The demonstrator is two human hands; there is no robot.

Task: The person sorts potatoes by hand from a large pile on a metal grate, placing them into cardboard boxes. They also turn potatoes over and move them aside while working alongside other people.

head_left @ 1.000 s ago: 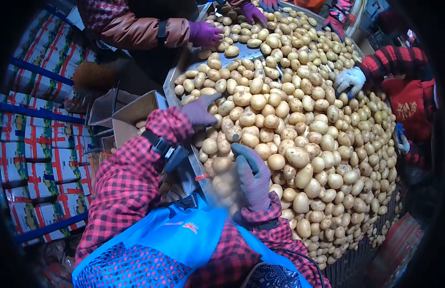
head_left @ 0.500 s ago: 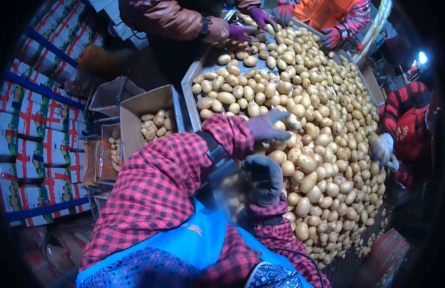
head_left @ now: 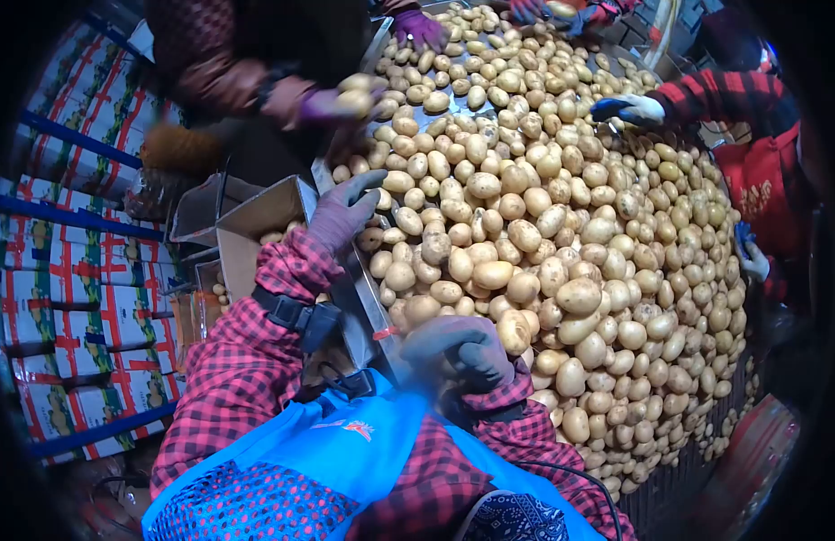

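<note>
potatoes [head_left: 579, 298]: heaped beyond right grip [head_left: 476, 350], right of left grip [head_left: 339, 215].
left grip open; right grip curled, contents cannot be told. judged firm, fairly light, bruisable, possibly slippery; take each around its middle.

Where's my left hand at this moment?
In the head view, your gloved left hand is left of center, at the metal table's rim, between the open cardboard box and the potato heap.
</note>
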